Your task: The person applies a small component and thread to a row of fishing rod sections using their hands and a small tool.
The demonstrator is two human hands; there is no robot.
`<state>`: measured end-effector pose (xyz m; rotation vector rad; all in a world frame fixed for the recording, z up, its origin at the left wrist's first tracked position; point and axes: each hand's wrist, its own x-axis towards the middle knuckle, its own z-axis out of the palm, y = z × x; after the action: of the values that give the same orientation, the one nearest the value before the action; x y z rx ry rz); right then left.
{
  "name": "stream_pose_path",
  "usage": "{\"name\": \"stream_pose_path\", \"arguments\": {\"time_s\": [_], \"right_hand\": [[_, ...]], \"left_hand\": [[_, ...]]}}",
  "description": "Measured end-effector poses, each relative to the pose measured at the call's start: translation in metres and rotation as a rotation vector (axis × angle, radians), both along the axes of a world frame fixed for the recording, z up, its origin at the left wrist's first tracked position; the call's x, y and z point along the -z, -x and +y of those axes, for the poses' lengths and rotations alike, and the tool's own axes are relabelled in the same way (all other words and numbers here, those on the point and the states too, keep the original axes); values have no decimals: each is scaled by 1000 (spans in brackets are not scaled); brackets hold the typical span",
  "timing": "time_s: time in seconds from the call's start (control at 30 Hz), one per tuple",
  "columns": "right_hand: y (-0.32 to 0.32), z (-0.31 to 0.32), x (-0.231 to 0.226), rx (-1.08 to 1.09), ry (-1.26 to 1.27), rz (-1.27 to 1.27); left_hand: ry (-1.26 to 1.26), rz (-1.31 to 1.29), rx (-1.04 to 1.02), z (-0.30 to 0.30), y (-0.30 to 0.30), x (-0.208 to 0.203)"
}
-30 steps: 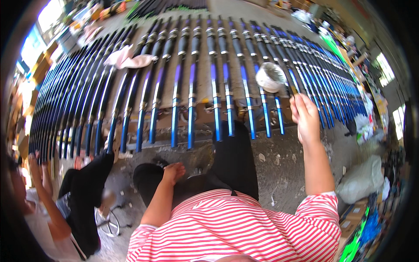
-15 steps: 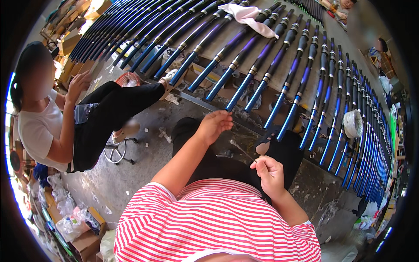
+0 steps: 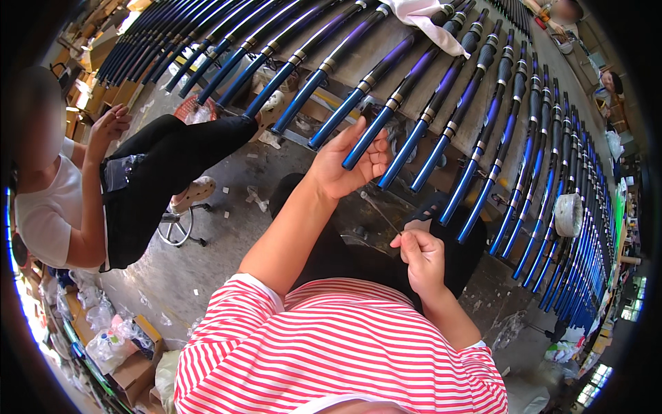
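Dark fishing rods with shiny blue ends lie side by side on a long table (image 3: 414,81), their blue ends jutting over its near edge. My left hand (image 3: 334,169) is closed around the blue end of one fishing rod (image 3: 367,141) from below, thumb on its left and fingers curled on its right. Lower and to the right, my right hand (image 3: 424,259) pinches a thin stick (image 3: 383,214) with a pale, thicker tip, which points up and left toward the rods. The stick's tip is apart from the rods.
A pale cloth (image 3: 434,29) lies across several rods, and a whitish ring-shaped roll (image 3: 568,215) sits on the rods at right. At left another person (image 3: 52,221) sits on a wheeled stool (image 3: 178,228). A cardboard box (image 3: 138,372) with plastic bags stands lower left.
My left hand has moved up from a rod's tip and now wraps further along a blue end. My right hand still holds the stick, nearly in place. The view has shifted slightly.
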<state>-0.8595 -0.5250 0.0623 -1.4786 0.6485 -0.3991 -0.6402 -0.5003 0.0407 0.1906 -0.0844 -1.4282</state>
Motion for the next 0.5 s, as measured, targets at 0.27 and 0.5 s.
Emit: {"name": "stream_pose_path", "arguments": {"time_s": [0.27,0.5], "right_hand": [[-15,-7,4,14,56,16],[-25,-6,3,44,63,-16]], "left_hand": [[75,26,120,-9,-8,-3],[65,-16,75,-12,-9,-8]]}}
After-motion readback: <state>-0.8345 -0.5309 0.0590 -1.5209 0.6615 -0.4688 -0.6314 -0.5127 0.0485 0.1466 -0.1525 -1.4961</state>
